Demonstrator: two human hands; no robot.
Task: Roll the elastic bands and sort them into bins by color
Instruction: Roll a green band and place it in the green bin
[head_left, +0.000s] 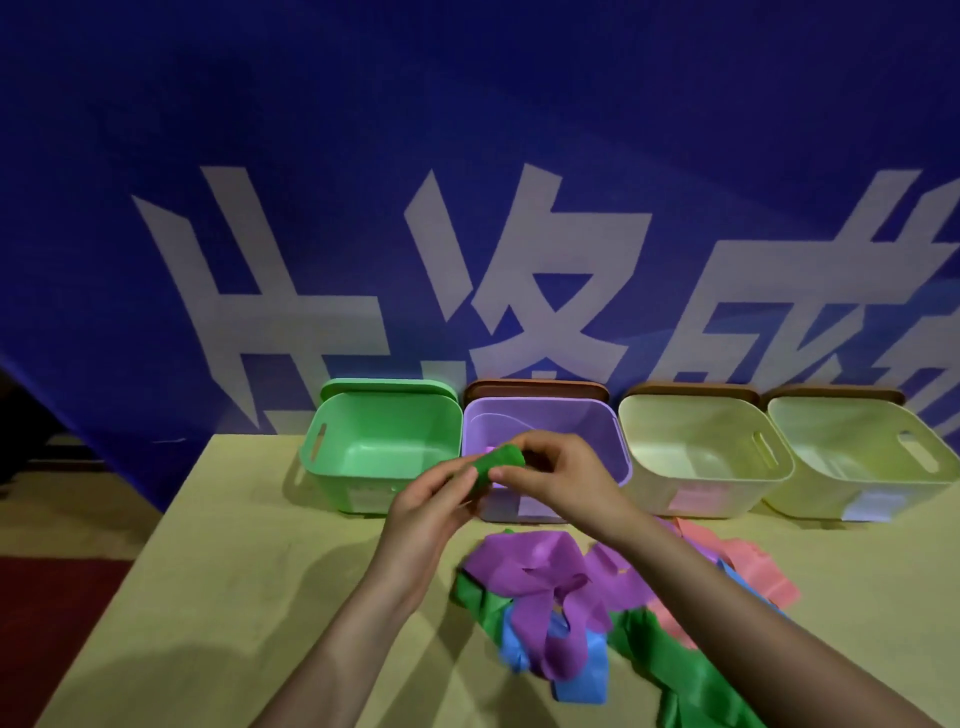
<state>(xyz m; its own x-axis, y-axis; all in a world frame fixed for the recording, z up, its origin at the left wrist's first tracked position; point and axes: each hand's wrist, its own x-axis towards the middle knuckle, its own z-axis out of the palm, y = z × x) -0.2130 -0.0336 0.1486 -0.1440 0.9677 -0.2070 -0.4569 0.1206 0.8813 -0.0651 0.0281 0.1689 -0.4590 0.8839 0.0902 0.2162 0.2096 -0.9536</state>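
Both hands meet in the air over the bench, just in front of the bins, with a green band roll (500, 464) pinched between them. My left hand (434, 501) has its fingers curled round the lower left end of the roll; my right hand (558, 475) closes its thumb and fingertips on the upper right end. Neither hand is open, and neither holds anything else. The roll's long axis runs slantwise, low at the left and rising to the right. It looks nearly wound, though I cannot tell whether a loose tail remains behind the fingers.

What the next move turns on: the green bin (384, 452) lies just left of and behind the roll, nearer the left hand, while the roll itself sits in front of the purple bin (545, 431). A short carry to the left should drop it right.

Farther right stand 2 pale bins (701, 452) (857, 457). Nearer me on the bench (234, 571) lies a tangle of unrolled bands (571, 597), purple, green, blue and pink.
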